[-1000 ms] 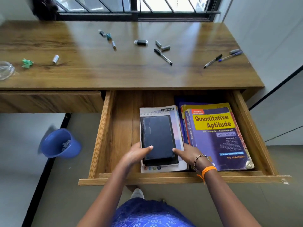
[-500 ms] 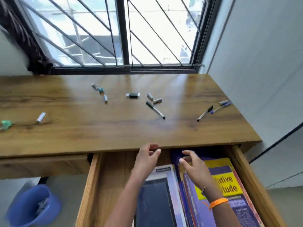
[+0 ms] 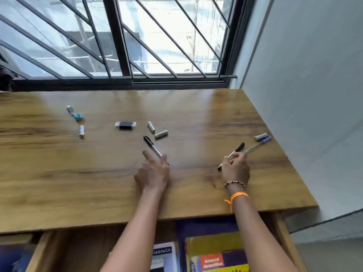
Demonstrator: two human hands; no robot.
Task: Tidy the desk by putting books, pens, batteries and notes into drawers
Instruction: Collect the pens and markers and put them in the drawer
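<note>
Head view: my right hand (image 3: 235, 169) pinches a black pen (image 3: 232, 154) on the desk (image 3: 59, 173); my left hand (image 3: 152, 173), fingers apart, touches another pen (image 3: 152, 147). Grabbing both at once, I may nudge one rolling toward the batteries (image 3: 157, 130), away from the open drawer (image 3: 282, 238).

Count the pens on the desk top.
3. A black-capped pen lies mid-desk at the left hand; another black pen is pinched by the right hand; a purple-capped pen lies just beyond it. None seem hidden.
</note>
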